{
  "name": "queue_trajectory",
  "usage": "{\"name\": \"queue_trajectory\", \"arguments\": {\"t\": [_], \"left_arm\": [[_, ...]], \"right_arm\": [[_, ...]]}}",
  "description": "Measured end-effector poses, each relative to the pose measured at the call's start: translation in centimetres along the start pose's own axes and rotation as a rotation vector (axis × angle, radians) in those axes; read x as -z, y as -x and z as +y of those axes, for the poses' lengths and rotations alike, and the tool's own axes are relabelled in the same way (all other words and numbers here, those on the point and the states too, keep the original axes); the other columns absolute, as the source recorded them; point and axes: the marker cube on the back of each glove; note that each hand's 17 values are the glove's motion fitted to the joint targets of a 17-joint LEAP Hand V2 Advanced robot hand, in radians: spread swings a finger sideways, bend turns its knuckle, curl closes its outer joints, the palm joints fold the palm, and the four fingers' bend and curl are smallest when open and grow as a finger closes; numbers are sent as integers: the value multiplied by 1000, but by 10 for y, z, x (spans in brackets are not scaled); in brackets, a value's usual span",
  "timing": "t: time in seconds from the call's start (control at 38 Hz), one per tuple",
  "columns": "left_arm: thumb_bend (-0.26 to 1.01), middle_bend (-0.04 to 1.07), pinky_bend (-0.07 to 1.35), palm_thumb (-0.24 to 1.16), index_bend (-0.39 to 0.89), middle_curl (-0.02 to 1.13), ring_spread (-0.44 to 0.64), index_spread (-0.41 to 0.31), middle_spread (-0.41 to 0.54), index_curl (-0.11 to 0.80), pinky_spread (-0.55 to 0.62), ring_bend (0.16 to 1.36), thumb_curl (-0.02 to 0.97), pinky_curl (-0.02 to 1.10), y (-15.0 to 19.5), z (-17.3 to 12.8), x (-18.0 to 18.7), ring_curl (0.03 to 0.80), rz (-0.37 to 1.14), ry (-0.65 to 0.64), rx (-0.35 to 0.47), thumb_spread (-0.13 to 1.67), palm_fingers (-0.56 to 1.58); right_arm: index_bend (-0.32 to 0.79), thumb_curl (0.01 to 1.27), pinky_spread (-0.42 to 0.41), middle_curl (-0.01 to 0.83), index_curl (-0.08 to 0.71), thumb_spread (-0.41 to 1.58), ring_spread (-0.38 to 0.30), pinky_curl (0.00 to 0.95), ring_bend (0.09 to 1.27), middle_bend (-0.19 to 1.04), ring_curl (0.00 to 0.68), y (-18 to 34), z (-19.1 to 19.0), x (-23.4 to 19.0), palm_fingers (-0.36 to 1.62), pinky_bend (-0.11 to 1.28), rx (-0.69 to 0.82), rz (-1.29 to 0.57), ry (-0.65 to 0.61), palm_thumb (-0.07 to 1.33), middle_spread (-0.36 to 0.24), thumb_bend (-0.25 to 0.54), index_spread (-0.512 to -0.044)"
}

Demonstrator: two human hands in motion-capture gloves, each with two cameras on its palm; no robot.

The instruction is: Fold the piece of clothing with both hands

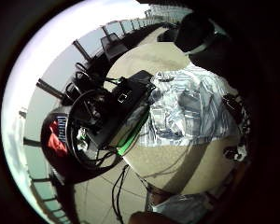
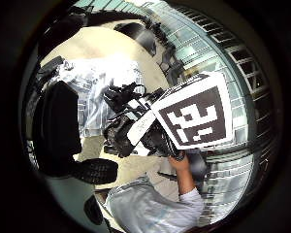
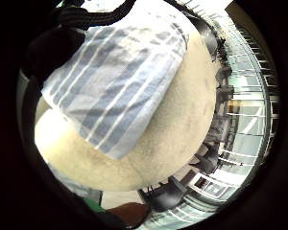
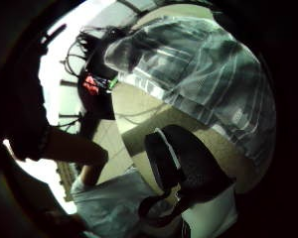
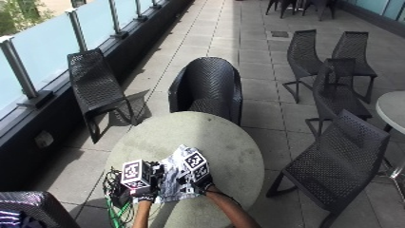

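A crumpled blue-and-white striped garment (image 5: 178,176) lies on the near part of the round table (image 5: 208,135). My left hand (image 5: 144,194) hovers at the garment's left edge, and its palm views show the garment (image 1: 189,109) a little way off on the table. My right hand (image 5: 201,184) is at the garment's right edge, with the striped cloth (image 3: 120,86) close under its palm. Its thumb (image 4: 188,168) stands apart from the cloth (image 4: 203,74), with bare table between them. I see no cloth pinched in either hand.
A black box with cables (image 5: 117,189) sits on the table just left of my left hand, with a green cable (image 5: 114,213) trailing off the edge. Black chairs (image 5: 206,88) ring the table. A glass railing (image 5: 44,42) runs along the left.
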Motion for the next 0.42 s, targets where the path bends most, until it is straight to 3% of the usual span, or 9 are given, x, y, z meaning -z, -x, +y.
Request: {"name": "queue_trajectory", "arguments": {"t": [0.11, 0.18, 0.26, 0.42], "left_arm": [[100, 178, 483, 409, 138, 330, 152, -117, -23, 347, 311, 517, 257, 371, -8, 1, -17, 330, -6, 28, -33, 1545, 492], [94, 177, 484, 406, 139, 332, 152, -117, -25, 344, 310, 519, 258, 369, -19, 3, -23, 329, -23, 44, -44, 1532, 492], [78, 177, 489, 387, 138, 334, 153, -116, -27, 341, 310, 513, 257, 369, -28, 7, -21, 328, -37, 38, -52, 1512, 485], [49, 173, 499, 359, 140, 337, 159, -115, -28, 338, 318, 513, 258, 369, -34, 8, -32, 328, -37, 50, -70, 1474, 478]], "right_arm": [[224, 388, 65, 442, 183, 1052, -43, 398, 429, 320, 359, -70, 18, 0, 286, 626, -162, 164, -93, 477, -122, -60, -323], [254, 358, 128, 427, 213, 1114, 14, 356, 346, 294, 318, -106, 45, 8, 206, 539, -315, 127, -151, 425, -103, -48, -337], [240, 347, 173, 415, 230, 1204, 46, 337, 321, 270, 302, -124, 67, 12, 202, 510, -399, 46, -223, 461, -92, 2, -344], [199, 326, 223, 399, 255, 1291, 90, 308, 292, 241, 279, -130, 91, 13, 233, 462, -449, -26, -307, 476, -75, 1, -353]]}}
